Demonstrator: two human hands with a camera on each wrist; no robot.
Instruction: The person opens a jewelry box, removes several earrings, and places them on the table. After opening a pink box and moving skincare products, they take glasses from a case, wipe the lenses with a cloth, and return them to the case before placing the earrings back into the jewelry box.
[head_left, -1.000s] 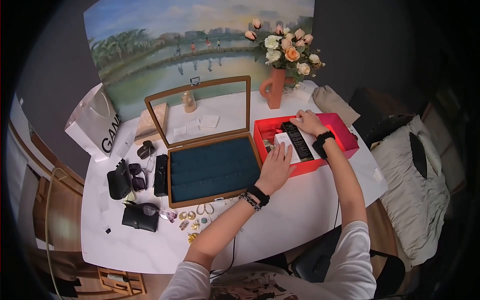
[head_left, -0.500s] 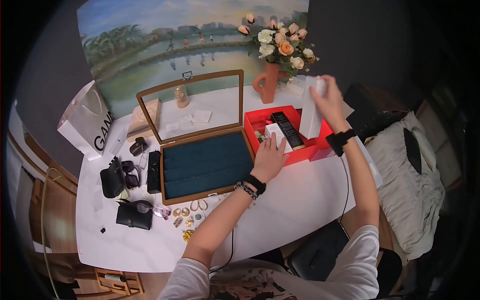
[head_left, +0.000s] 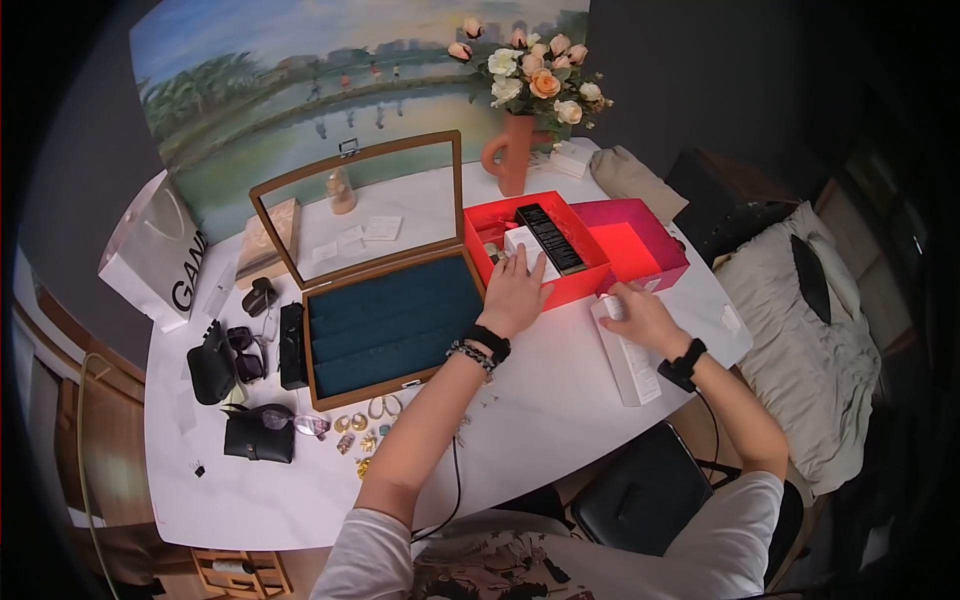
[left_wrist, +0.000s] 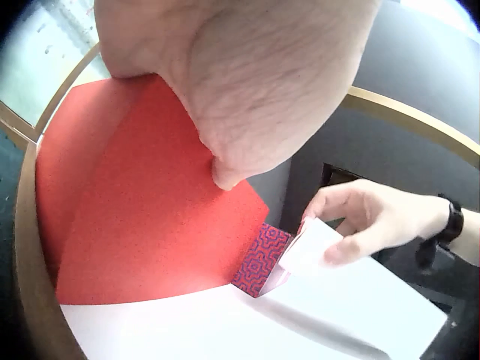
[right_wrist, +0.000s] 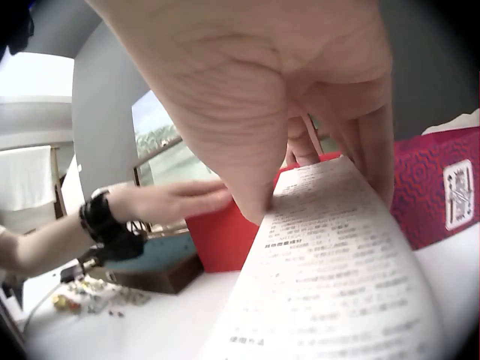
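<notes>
My right hand (head_left: 645, 322) grips the upper end of a long white carton (head_left: 628, 365) on the table, to the right of an open red box (head_left: 575, 290). Small print covers the carton's face (right_wrist: 330, 255) in the right wrist view. My left hand (head_left: 514, 298) rests at the red box's near left corner, its fingers extended over a small white box (head_left: 521, 240) inside. In the left wrist view, its thumb hangs outside the red wall (left_wrist: 161, 217). A black carton (head_left: 548, 242) with fine print lies slanted in the red box. Behind stands a magenta patterned box part (head_left: 655, 228), red inside.
A wooden jewelry case (head_left: 385, 325) with teal lining stands left of the red box, glass lid raised. Earrings (head_left: 360, 425), sunglasses (head_left: 246, 355) and glasses cases lie beyond it. A flower vase (head_left: 515, 155) stands behind; a dark cable (head_left: 455, 490) crosses the front edge.
My right hand has lifted the white carton out of the red box, over its right side, and brought it down toward the table's front. My left hand has stayed at the red box.
</notes>
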